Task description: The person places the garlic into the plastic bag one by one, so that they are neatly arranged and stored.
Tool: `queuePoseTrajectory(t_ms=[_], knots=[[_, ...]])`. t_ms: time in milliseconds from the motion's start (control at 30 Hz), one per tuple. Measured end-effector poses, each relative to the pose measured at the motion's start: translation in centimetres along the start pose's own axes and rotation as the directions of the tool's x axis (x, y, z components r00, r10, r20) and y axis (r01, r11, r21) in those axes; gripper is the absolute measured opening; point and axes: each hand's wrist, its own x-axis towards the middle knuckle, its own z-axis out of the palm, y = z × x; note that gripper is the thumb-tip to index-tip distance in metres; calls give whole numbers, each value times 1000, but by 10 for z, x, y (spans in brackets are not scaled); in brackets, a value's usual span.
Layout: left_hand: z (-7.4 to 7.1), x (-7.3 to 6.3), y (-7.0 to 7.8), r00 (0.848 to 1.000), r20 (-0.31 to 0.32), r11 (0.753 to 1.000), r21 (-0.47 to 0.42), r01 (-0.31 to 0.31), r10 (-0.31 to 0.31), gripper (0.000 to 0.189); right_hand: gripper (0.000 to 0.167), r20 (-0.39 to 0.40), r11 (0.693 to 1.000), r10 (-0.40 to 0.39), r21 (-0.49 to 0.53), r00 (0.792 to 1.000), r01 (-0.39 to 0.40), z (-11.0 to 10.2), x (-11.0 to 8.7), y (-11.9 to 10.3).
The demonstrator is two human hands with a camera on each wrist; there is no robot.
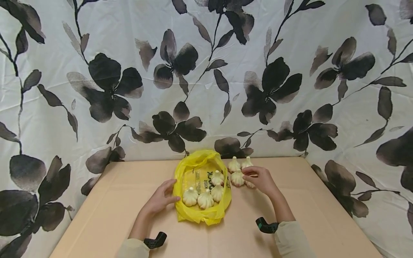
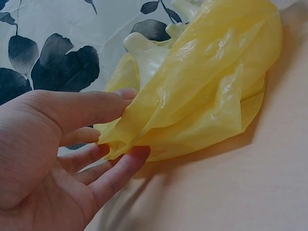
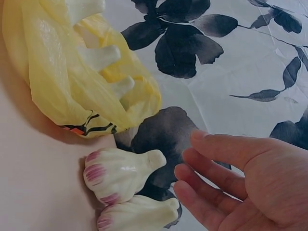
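Observation:
A yellow plastic bag (image 1: 201, 218) lies on the table with its mouth spread wide, and several garlic bulbs (image 1: 205, 199) rest inside it. At the bag's left rim, my left hand (image 1: 158, 197) pinches the plastic (image 2: 192, 110), thumb on one side and fingers on the other. My right hand (image 1: 262, 182) hovers by a cluster of loose garlic bulbs (image 1: 237, 178) just right of the bag. In the right wrist view its fingers are loosely bent, nothing between them, beside a purple-streaked garlic bulb (image 3: 120, 173). The hand partly covers one loose bulb in the head view.
The tan table (image 1: 129, 186) ends at the back against a white cloth (image 1: 226, 118) with dark printed flowers. Black wrist cameras (image 1: 155, 240) sit on both wrists. Dark printed lettering (image 1: 206, 179) shows inside the bag.

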Motion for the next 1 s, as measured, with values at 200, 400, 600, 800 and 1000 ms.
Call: queuePoseTrajectory(t_ms=[200,400,600,800,1000], knots=[[0,-1,1,1000,-4,1000,-13,13,-13,77,26,4,1000,1,-12,1000,-1,-4,0,3],[0,-1,1,1000,-3,1000,-12,28,-28,77,25,-15,999,-6,-36,1000,5,-7,-2,8],[1,1,1,999,-6,999,-18,31,-31,77,24,-22,999,-17,-37,1000,16,-11,1,14],[3,4,-2,999,2,999,-11,34,-34,78,24,-16,1000,-19,-23,1000,19,-16,4,18],[4,7,-3,999,10,999,-2,32,-32,78,23,-35,999,-15,-32,999,14,-21,3,23]])
